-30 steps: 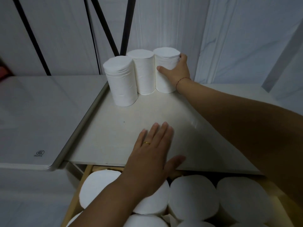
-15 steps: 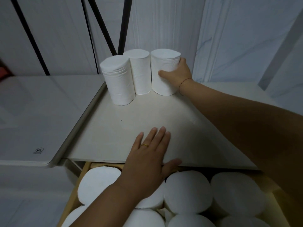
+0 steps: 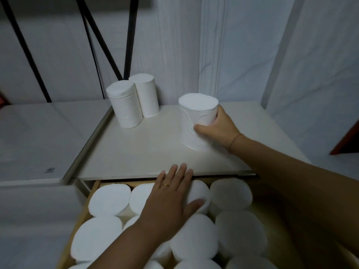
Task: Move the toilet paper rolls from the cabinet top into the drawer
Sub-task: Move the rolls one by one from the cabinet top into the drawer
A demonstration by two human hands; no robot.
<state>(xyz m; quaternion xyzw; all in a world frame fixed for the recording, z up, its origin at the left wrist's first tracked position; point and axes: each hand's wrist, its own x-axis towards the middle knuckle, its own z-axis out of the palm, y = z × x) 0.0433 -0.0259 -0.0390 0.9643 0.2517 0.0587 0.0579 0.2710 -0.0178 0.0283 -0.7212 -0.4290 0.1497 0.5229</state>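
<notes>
My right hand (image 3: 219, 131) grips a white toilet paper roll (image 3: 196, 117), held upright and slightly tilted just above the cabinet top (image 3: 147, 152), toward its right side. Two more rolls stand at the back left of the cabinet top: a front one (image 3: 125, 106) and one behind it (image 3: 146, 95), touching each other. Below the cabinet's front edge the wooden drawer (image 3: 93, 193) is pulled out and packed with several upright white rolls (image 3: 109, 199). My left hand (image 3: 171, 202), wearing a gold ring, lies flat with straight fingers on the rolls at the drawer's back.
A white appliance top (image 3: 38, 142) adjoins the cabinet on the left, with a metal strip between them. Black slanted poles (image 3: 128, 35) and a pale wall stand right behind the rolls. A dark red edge (image 3: 347, 140) shows at far right.
My right hand has pulled the rightmost roll away from the other two, forward and to the right. My left hand slid back off the cabinet top onto the rolls in the drawer.
</notes>
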